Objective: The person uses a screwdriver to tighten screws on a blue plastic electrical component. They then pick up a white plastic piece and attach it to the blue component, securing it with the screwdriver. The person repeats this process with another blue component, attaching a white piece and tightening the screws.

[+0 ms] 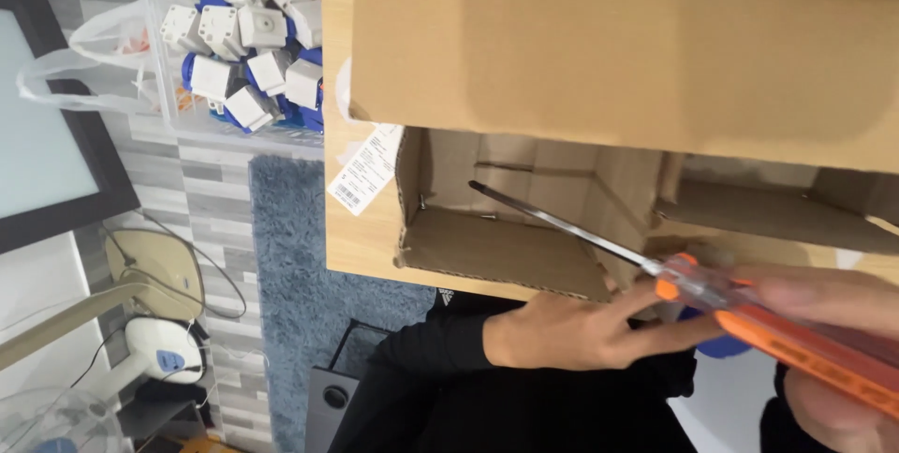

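Two hands, right hand (824,322) gripping screwdriver (655,270), left hand (571,329) at cardboard box (506,247) edge

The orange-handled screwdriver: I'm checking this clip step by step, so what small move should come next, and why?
Probably ease the orange-handled screwdriver slightly further into the open brown cardboard box. Its dark tip hangs just inside the opening, apparently touching nothing, though contact is hard to judge. The right hand grips the handle while the left hand steadies the shaft where it meets the handle.

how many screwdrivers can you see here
1. The screwdriver has an orange handle in the right hand; the left hand touches it near the shaft, whose tip points into the cardboard box. Others may be hidden.
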